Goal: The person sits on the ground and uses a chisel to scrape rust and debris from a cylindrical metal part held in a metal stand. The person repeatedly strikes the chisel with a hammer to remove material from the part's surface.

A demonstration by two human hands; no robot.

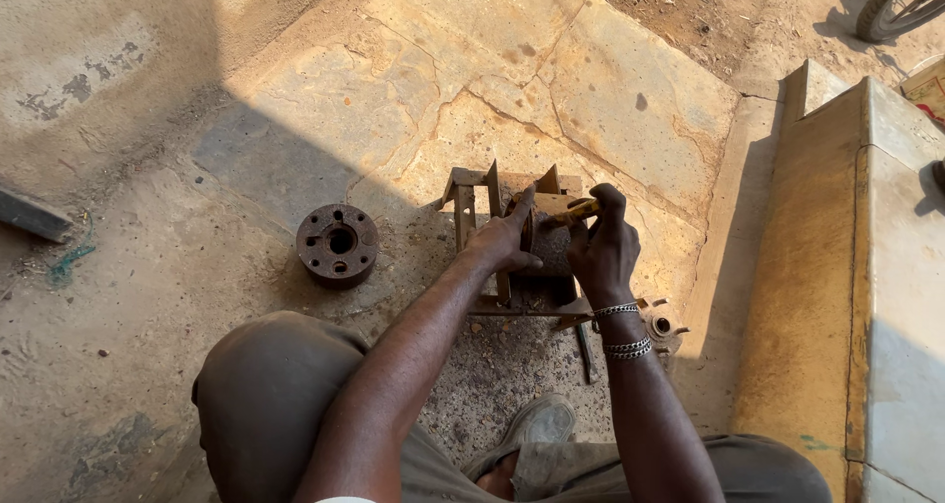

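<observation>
A rusty metal frame [471,190] of angle iron stands on the stone ground in front of me. My left hand [506,239] rests on a dark round part [551,252] held in the frame, fingers pointing up. My right hand [602,249] is closed around a small yellowish tool [574,211] that points left at the top of that part. Silver chain bracelets circle my right wrist. What the tool's tip touches is hidden by my fingers.
A rusty round flange [338,244] with several holes lies on the ground to the left. A small toothed metal piece [662,325] sits by my right wrist. A concrete ledge [866,267] runs along the right. A wheel [901,3] shows top right. My knees and shoe are below.
</observation>
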